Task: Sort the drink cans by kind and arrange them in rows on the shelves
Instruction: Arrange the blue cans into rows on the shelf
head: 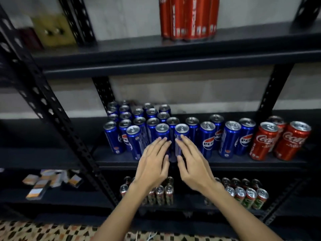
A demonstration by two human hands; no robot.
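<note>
Fingers of both hands lying straight, gripping nothing: left hand [153,160] touching one upright Pepsi can [162,136], right hand [192,160] touching its neighbour [181,136]. Both cans standing directly ahead, front of blue block on middle shelf [225,162]. Coca-Cola cans [278,140] sitting rightward.

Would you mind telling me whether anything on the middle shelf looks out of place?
Yes: three red cola cans stand at the right end of the black metal middle shelf, beside the tall blue cola cans, so two kinds share it. More red cans sit on the shelf above. All cans look upright.
</note>
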